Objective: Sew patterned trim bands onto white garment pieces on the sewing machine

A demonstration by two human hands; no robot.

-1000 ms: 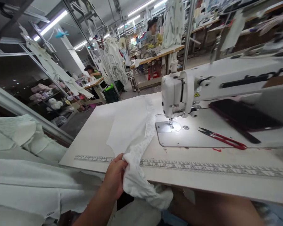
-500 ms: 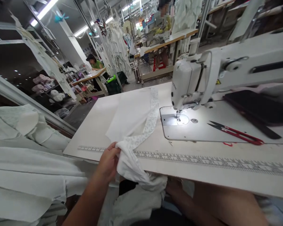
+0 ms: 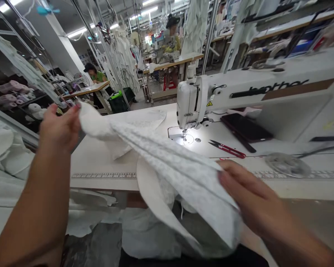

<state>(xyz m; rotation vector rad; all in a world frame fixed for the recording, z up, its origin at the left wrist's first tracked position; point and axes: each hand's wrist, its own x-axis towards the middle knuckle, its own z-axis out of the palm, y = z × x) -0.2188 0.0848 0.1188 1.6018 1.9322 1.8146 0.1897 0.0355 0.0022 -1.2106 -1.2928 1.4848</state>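
A person's two bare hands are holding a white cloth (image 3: 183,167) with a faint pale pattern, and it is stretching slantwise across the middle of the view. Clock directions are running from that middle. The left hand (image 3: 60,124), at nine o'clock, is pinching one end of the cloth between thumb and fingers. The right hand (image 3: 245,189), at four o'clock, is gripping the other end, thumb uppermost. The hands are staying well apart, with the cloth spanning the gap in long folds. Its lower part is hanging past the near edge of a white tabletop (image 3: 91,159), towards six o'clock.

At one to two o'clock, a white sewing machine (image 3: 190,102) is standing on the tabletop, its lamp lighting the needle area. Near three o'clock, red-handled snips (image 3: 229,149) are lying in front of a dark phone (image 3: 250,128). A clear round dish (image 3: 288,165) is resting farther out. A printed measuring scale (image 3: 105,175) is running along the near edge, the cloth covering its middle. At eleven o'clock, white garments (image 3: 122,59) are hanging in the background.
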